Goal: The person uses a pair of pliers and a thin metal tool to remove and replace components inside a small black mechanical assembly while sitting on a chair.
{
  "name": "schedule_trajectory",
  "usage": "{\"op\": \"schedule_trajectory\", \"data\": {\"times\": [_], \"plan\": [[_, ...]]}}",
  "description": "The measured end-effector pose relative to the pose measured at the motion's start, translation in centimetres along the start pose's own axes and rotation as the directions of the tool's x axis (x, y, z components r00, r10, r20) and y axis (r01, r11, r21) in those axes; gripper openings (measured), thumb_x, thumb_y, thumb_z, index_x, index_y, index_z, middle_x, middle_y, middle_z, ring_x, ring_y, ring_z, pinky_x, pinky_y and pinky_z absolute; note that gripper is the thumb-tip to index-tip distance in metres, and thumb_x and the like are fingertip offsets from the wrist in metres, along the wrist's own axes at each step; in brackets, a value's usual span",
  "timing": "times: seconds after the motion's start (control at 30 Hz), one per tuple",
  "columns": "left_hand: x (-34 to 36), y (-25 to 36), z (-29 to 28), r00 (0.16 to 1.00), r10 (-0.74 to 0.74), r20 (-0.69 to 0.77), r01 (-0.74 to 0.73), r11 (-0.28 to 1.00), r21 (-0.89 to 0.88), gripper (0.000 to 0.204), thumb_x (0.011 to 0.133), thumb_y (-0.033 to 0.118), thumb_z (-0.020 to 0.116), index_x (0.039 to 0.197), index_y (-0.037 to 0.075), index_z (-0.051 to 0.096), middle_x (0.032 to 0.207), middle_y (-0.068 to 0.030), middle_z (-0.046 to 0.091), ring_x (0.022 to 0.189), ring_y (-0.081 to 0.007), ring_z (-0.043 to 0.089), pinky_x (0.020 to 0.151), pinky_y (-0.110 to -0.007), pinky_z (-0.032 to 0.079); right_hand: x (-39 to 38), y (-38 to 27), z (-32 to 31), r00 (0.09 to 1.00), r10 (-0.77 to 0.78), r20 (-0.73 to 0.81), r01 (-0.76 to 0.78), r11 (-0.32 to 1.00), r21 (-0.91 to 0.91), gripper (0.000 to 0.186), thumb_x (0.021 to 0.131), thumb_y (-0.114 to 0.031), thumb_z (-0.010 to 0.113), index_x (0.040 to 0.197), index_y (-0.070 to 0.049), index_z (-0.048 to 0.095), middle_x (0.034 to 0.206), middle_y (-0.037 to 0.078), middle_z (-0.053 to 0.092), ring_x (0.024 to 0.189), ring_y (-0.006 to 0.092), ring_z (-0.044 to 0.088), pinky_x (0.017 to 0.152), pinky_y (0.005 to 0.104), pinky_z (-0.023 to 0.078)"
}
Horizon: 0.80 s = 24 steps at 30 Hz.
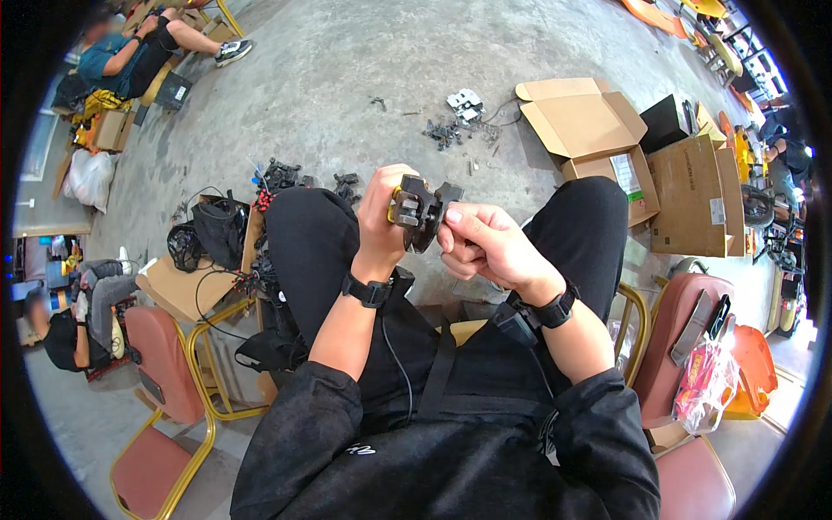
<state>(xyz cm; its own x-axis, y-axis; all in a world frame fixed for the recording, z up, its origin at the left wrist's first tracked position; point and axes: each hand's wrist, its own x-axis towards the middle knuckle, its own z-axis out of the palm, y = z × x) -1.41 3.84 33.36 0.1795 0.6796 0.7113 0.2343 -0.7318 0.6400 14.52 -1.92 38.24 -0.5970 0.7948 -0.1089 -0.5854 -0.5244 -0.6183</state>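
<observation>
Above my lap, my left hand [384, 212] is closed round a black mechanical part [422, 214] with notched, claw-like upper edges, grey metal pieces and a bit of yellow on its left side. My right hand [485, 243] is closed at the part's right edge, thumb and forefinger pinching there and the other fingers curled in. Whether a small piece sits between those fingertips is hidden. A black band [367, 292] circles my left wrist and another black band [556, 308] my right.
Cardboard boxes [693, 195] stand at the right, one open. Small black parts [444, 133] and a whitish metal piece [466, 105] lie on the concrete floor ahead. Left are a cardboard tray [186, 286], a black bag [220, 230] and cables. Pink chairs [156, 347] flank me; other people sit farther left.
</observation>
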Motion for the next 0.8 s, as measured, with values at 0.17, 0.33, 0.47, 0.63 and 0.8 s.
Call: {"op": "schedule_trajectory", "data": {"times": [0.17, 0.33, 0.47, 0.63, 0.8], "plan": [[-0.23, 0.02, 0.33, 0.997, -0.073, 0.006, 0.073, 0.997, -0.011, 0.028, 0.063, -0.005, 0.064, 0.087, 0.003, 0.053, 0.087, -0.0118, 0.058, 0.080, -0.0268, 0.059, 0.069, -0.032, 0.047, -0.09, -0.12, -0.28, 1.000, 0.005, 0.027, -0.009, 0.991, 0.136, 0.031, 0.097, -0.028, 0.041, 0.078, -0.005, 0.050, 0.052, -0.007, 0.024, 0.043, 0.0062, 0.022, 0.042, 0.0233, 0.019], [-0.54, -0.34, 0.27, 0.994, -0.106, 0.010, 0.106, 0.994, 0.004, 0.028, 0.064, -0.006, 0.063, 0.089, 0.003, 0.053, 0.089, -0.0119, 0.058, 0.079, -0.0276, 0.059, 0.069, -0.033, 0.047, -0.19, -0.92, 0.05, 0.987, 0.152, 0.051, -0.160, 0.920, 0.356, 0.034, 0.098, -0.030, 0.038, 0.072, -0.009, 0.044, 0.053, -0.007, 0.022, 0.043, 0.0051, 0.020, 0.040, 0.0224, 0.018], [-0.40, -0.16, 0.24, 0.995, -0.100, 0.017, 0.100, 0.995, 0.023, 0.030, 0.064, -0.007, 0.063, 0.090, 0.003, 0.053, 0.089, -0.0117, 0.058, 0.078, -0.0277, 0.059, 0.068, -0.032, 0.047, -0.11, -0.67, -0.11, 0.980, 0.168, 0.102, -0.195, 0.894, 0.404, 0.035, 0.098, -0.030, 0.037, 0.070, -0.010, 0.040, 0.052, -0.007, 0.021, 0.043, 0.0050, 0.019, 0.039, 0.0218, 0.018], [-0.51, -0.19, 0.22, 0.992, -0.127, 0.025, 0.126, 0.992, 0.022, 0.030, 0.064, -0.006, 0.064, 0.090, 0.003, 0.053, 0.088, -0.0115, 0.058, 0.077, -0.0274, 0.058, 0.068, -0.032, 0.047, -0.09, -0.68, 0.01, 0.989, 0.132, 0.067, -0.147, 0.932, 0.331, 0.036, 0.098, -0.031, 0.037, 0.068, -0.011, 0.037, 0.052, -0.006, 0.022, 0.042, 0.0052, 0.020, 0.039, 0.0225, 0.018], [-0.28, 0.21, 0.26, 0.984, -0.166, 0.058, 0.167, 0.986, -0.009, 0.029, 0.065, -0.005, 0.066, 0.089, 0.003, 0.052, 0.086, -0.0109, 0.058, 0.076, -0.0266, 0.058, 0.066, -0.031, 0.047, -0.14, -0.49, 0.07, 0.997, 0.080, 0.022, -0.083, 0.960, 0.269, 0.036, 0.098, -0.030, 0.036, 0.067, -0.011, 0.036, 0.051, -0.006, 0.023, 0.042, 0.0054, 0.020, 0.039, 0.0232, 0.019]]}}
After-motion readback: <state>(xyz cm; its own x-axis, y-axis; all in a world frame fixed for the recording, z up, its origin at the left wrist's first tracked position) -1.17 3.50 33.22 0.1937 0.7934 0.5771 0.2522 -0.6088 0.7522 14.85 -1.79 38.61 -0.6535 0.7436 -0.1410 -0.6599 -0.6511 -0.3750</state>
